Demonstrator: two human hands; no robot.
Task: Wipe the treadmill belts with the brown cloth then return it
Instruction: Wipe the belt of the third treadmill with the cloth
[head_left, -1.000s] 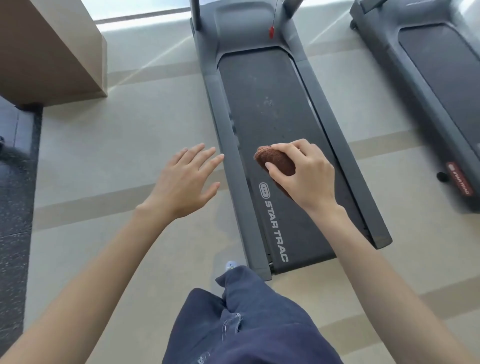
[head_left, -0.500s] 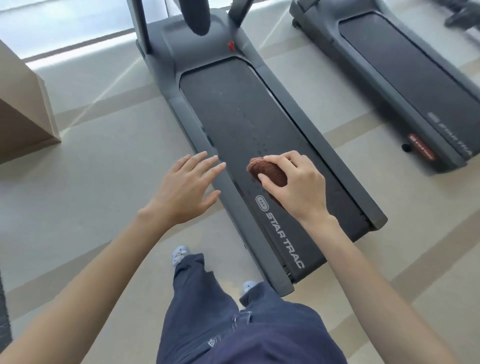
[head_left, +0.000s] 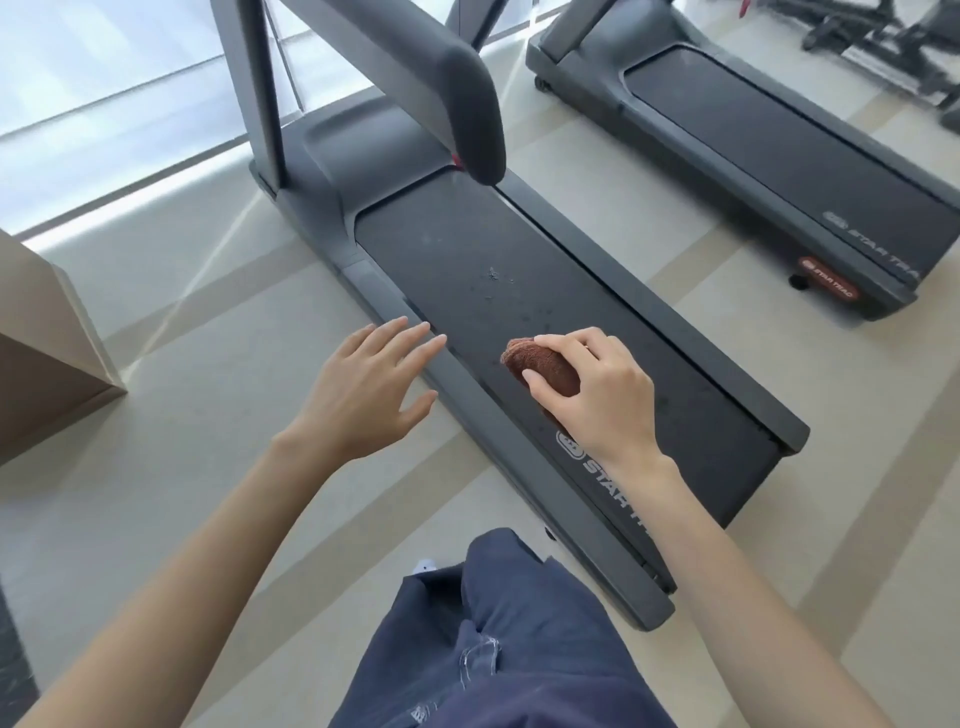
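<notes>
R hand (head_left: 597, 400) grips cloth (head_left: 545, 364), bunched into a wad: thumb on near side, fingers curled over the top. Wad is over belt (head_left: 467, 249), nr its left edge, toward the rear end, just fwd of logo (head_left: 608, 467). Pressing on belt or just above it: can't tell. Bunching prob. gives a firm pad to push with.

L hand (head_left: 369, 395) holds nothing, fingers straight & spread, tips over left rail (head_left: 452, 384); contact unclear. Looks like a balance aid while the person leans in.

Grit (head_left: 491, 273) lies mid-belt, ahead of cloth and apart from it, so wipe judged barely begun; next stroke likely fwd toward it. Handrail (head_left: 447, 78) overhangs the front end and may crowd the reach there.

2nd treadmill (head_left: 779, 140) stands to the right, well apart; its belt looks untouched, so 1 of 2 in hand. Cloth return not yet due.
</notes>
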